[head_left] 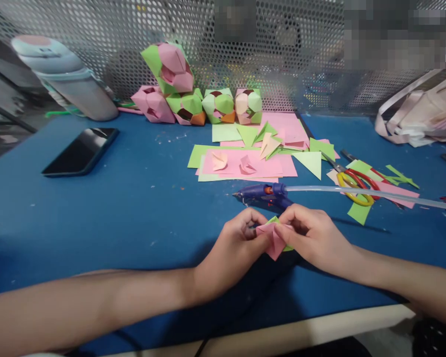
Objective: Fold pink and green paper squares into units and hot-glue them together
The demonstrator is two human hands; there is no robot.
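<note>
A small folded paper piece (275,244), pink with light green edges, is held between both hands near the table's front edge. My left hand (241,243) pinches its left side, thumb in front. On its right side, my right hand (306,233) has thumb and fingers closed round the paper. Just beyond the hands lies a blue glue gun (258,191), its tip pointing left and a long clear glue stick (357,190) running out to the right. Behind it, pink and green sheets (271,166) carry two small folded pink pieces.
Folded paper blocks (217,105) stand along the perforated screen. Scissors with yellow handles (355,191) and red-handled ones lie among scraps at the right. A black phone (82,151) and a bottle (74,82) are at the left; a pale bag (427,109) sits at the back right.
</note>
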